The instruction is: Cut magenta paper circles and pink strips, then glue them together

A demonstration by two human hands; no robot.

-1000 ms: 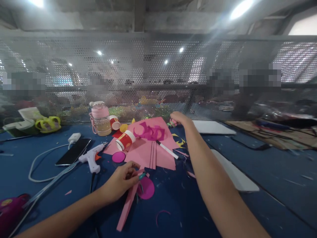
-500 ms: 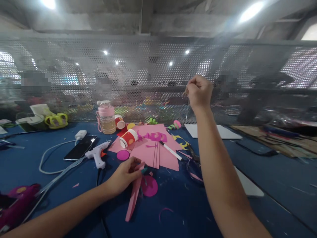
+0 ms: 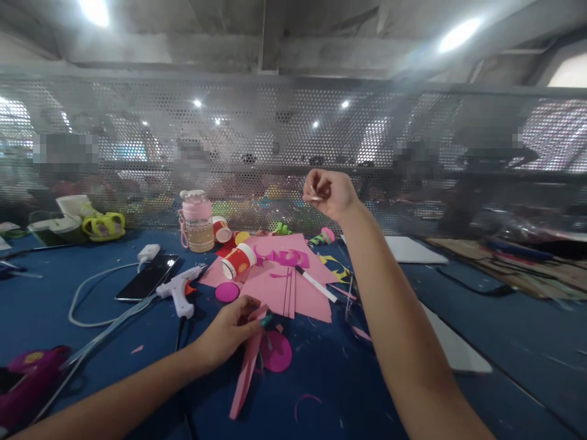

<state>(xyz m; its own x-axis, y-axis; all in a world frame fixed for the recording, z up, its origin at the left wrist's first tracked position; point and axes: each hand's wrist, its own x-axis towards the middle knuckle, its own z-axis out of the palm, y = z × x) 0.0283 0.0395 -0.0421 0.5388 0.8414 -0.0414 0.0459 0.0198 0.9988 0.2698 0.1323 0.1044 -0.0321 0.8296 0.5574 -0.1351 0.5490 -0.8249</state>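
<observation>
My left hand [image 3: 229, 333] pinches a folded pink paper strip [image 3: 246, 380] that hangs toward the near side of the table. A small teal piece [image 3: 266, 319] shows at the thumb tip; I cannot tell what it is. Just right of the strip lies a magenta paper disc [image 3: 279, 352]. My right hand [image 3: 332, 192] is raised well above the table, fingers curled together, with a tiny pale bit at the fingertips too small to name. Below it are pink paper sheets [image 3: 316, 302] with a black-capped white marker [image 3: 316, 284] on top.
On the left are a white glue gun [image 3: 178, 290], a black phone [image 3: 149, 278] with its cable and a purple tool [image 3: 32, 382]. A drink bottle [image 3: 198, 223] and red paper cup [image 3: 239, 261] stand behind. White boards [image 3: 415, 249] lie right; a perforated screen [image 3: 275, 140] rises behind.
My right hand has moved left and somewhat down, its wrist turned so the fingers face left. My left hand keeps its hold on the pink strip, nearly in place.
</observation>
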